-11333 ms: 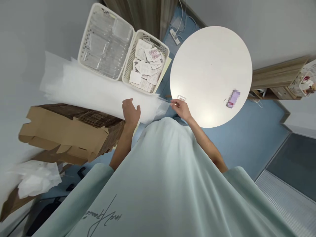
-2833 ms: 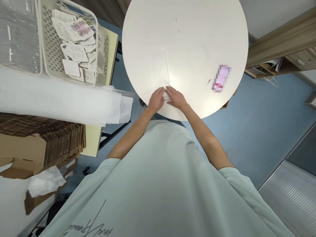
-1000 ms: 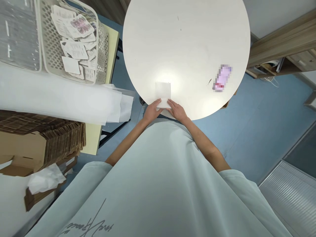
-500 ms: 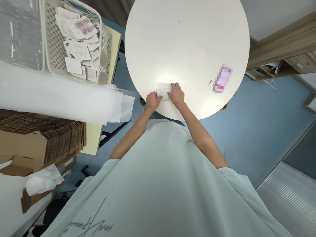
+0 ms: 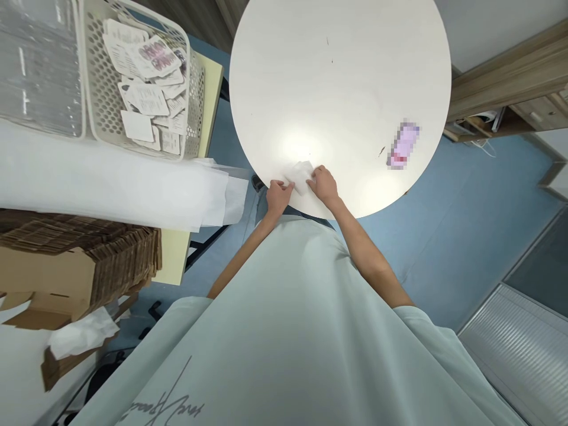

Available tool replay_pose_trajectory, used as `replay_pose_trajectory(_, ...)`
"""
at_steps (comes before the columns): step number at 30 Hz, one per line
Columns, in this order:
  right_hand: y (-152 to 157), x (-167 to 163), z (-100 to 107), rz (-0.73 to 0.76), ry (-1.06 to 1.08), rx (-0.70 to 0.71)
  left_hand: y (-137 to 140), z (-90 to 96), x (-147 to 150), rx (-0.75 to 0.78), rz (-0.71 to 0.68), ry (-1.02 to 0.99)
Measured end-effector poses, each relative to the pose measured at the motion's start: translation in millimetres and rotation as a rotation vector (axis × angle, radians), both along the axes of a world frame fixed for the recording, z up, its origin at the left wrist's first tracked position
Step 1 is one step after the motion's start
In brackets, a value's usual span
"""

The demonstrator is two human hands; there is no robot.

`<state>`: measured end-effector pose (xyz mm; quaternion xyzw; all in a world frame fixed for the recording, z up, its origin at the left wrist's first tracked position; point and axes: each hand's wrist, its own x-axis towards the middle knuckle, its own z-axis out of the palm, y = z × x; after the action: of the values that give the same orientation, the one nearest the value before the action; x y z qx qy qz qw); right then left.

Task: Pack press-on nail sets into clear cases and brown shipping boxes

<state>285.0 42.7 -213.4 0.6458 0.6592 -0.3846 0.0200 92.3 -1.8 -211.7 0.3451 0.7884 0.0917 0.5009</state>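
Observation:
A small folded white sheet [image 5: 300,176], thin and slightly see-through, lies at the near edge of the round white table [image 5: 346,89]. Whether it wraps anything I cannot tell. My left hand [image 5: 278,197] closes its thumb and fingers on the sheet's lower left side. At the right side, my right hand [image 5: 325,186] grips the edge between curled fingers and thumb. The sheet sits at a slant between both hands.
A blurred-out pink-purple item [image 5: 403,145] lies on the table's right. On the left stand a perforated basket [image 5: 100,77] of printed cards, a bin of clear plastic packs [image 5: 35,77], stacked white sheets [image 5: 110,183] and flattened cardboard boxes [image 5: 124,266].
The white sheet has turned from lying square to a slant and looks more bunched. Both hands have shifted with it, slightly right and nearer my body; the whole view has also moved a little.

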Motion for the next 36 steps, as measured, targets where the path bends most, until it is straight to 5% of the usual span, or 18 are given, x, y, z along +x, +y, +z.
replay_pose_trajectory(6, -23.5, -15.2, 9.9, -0.338, 0.017, -0.081, 14.7, 9.9, 2.7, 0.132, -0.168, -0.058)
replay_pose_trajectory(10, -16.8, -49.2, 16.0, -0.486, 0.055, -0.134, 35.5, 7.3, -21.0, 0.191, -0.266, -0.055)
replay_pose_trajectory(17, 35.7, -130.2, 3.2, -0.467, 0.043, -0.095, 92.3, -15.7, -96.2, 0.245, -0.257, -0.002)
replay_pose_trajectory(22, 47.2, -138.4, 0.1, -0.454, 0.059, -0.120, 100.9, -17.1, -103.5, 0.253, -0.242, 0.023)
replay_pose_trajectory(30, 34.9, -131.5, 31.5, -0.315, -0.014, -0.024, 79.4, 24.2, -89.7, 0.277, -0.193, 0.142)
replay_pose_trajectory(36, 14.9, -97.6, 68.6, -0.251, 0.142, 0.047, 27.2, 70.2, -109.6, 0.387, -0.090, 0.180)
